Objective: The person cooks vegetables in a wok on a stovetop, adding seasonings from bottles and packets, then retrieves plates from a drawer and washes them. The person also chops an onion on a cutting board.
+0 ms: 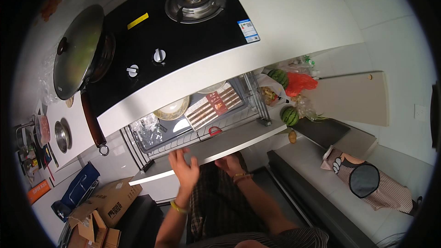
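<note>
A pull-out drawer (206, 148) stands open below the counter. My left hand (184, 168) is over its front panel, fingers apart, holding nothing. My right hand (230, 164) is at the panel's outer edge, its fingertips partly hidden, so its grip cannot be told. Inside the drawer, a grey tray (172, 125) holds a patterned plate (174, 109), a pack of chopsticks (214, 105), clear plastic wrapping (148, 131) and part of another dish. A small red ring-shaped thing (215, 131) lies near the drawer's front wire rail.
Above is a black gas hob (165, 38) with a lidded wok (79, 51), its handle jutting over the counter edge. Cardboard boxes (110, 203) stand at lower left. Watermelons (289, 115), bags and a dark board (320, 132) lie on the floor at right.
</note>
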The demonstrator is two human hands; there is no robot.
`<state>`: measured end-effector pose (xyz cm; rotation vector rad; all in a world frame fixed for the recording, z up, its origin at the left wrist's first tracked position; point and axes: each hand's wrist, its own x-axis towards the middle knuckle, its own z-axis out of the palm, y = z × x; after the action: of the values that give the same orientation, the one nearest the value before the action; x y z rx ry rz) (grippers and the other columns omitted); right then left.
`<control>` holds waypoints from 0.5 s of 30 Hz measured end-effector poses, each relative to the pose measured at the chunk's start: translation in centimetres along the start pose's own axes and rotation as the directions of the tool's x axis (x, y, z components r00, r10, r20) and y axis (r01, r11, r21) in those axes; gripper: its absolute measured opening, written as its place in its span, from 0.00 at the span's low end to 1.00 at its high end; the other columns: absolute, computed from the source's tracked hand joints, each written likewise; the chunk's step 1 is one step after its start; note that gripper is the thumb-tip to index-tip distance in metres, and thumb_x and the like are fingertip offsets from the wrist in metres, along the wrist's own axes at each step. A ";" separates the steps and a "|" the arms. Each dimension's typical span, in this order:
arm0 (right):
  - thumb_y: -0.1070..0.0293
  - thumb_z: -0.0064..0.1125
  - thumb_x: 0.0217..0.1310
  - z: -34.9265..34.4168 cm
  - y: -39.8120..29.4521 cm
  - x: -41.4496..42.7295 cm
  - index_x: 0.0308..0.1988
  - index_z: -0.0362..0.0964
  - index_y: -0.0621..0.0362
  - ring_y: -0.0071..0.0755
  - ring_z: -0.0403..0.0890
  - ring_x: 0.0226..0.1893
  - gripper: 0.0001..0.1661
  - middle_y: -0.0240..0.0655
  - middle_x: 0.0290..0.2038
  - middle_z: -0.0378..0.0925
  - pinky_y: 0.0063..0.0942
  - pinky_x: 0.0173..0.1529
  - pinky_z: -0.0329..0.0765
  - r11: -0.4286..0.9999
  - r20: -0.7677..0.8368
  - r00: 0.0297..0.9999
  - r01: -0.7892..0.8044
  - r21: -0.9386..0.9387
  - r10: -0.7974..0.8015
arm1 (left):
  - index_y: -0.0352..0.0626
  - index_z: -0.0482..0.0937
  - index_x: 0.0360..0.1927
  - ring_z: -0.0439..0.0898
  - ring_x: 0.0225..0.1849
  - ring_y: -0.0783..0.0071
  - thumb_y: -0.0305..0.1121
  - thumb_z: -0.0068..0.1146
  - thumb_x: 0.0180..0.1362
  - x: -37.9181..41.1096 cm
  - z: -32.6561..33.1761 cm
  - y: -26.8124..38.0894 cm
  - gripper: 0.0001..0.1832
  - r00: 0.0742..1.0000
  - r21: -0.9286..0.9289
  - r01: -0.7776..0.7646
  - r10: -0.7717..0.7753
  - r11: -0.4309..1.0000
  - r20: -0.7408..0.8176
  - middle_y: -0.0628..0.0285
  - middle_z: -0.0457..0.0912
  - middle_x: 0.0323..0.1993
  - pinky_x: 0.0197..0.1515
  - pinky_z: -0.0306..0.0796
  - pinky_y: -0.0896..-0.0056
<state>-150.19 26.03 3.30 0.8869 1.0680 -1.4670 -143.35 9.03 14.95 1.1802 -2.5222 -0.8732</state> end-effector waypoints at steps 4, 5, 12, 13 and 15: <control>0.60 0.59 0.64 1.0 -0.8 -6.3 0.43 0.73 0.55 0.28 0.82 0.32 0.13 0.31 0.34 0.78 0.28 0.34 0.82 0.996 0.007 0.998 0.066 -0.065 -0.066 | 0.38 0.75 0.35 0.78 0.22 0.73 0.46 0.53 0.66 11.1 7.3 -1.6 0.18 0.657 -0.541 0.751 -0.509 0.379 0.556 0.62 0.80 0.26 0.20 0.70 0.71; 0.59 0.58 0.64 1.1 -1.1 -7.0 0.43 0.73 0.55 0.28 0.82 0.33 0.13 0.32 0.35 0.78 0.28 0.34 0.82 0.993 0.027 0.997 0.075 -0.089 -0.073 | 0.38 0.76 0.34 0.78 0.21 0.73 0.48 0.51 0.67 13.2 9.0 -0.6 0.20 0.616 -0.532 0.784 -0.509 0.319 0.602 0.61 0.80 0.25 0.19 0.72 0.71; 0.60 0.54 0.68 1.1 -0.7 -8.8 0.42 0.74 0.55 0.27 0.81 0.31 0.11 0.32 0.33 0.79 0.26 0.31 0.78 0.955 0.091 0.980 0.195 -0.224 -0.179 | 0.41 0.75 0.30 0.77 0.15 0.68 0.50 0.44 0.69 22.1 20.6 -3.2 0.22 0.484 -0.526 0.840 -0.617 0.130 0.620 0.59 0.78 0.18 0.16 0.75 0.69; 0.61 0.52 0.69 1.0 -0.9 -9.1 0.43 0.74 0.57 0.27 0.81 0.32 0.12 0.33 0.33 0.79 0.26 0.32 0.79 0.944 0.070 0.980 0.200 -0.263 -0.188 | 0.40 0.75 0.31 0.76 0.14 0.69 0.48 0.45 0.68 22.4 22.0 -4.2 0.21 0.488 -0.526 0.831 -0.687 0.179 0.538 0.58 0.77 0.17 0.14 0.73 0.70; 0.62 0.52 0.68 0.9 -1.3 -9.1 0.44 0.74 0.57 0.27 0.82 0.33 0.12 0.33 0.35 0.79 0.26 0.32 0.79 0.950 0.021 0.980 0.196 -0.244 -0.197 | 0.40 0.75 0.29 0.74 0.12 0.70 0.47 0.45 0.68 22.6 22.8 -3.3 0.21 0.649 -0.340 0.760 -0.641 0.553 0.409 0.58 0.77 0.16 0.14 0.71 0.71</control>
<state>-150.01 28.15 12.29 0.6214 1.3388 -1.4554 -165.86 -0.13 -6.33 2.0171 -1.6840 -1.8094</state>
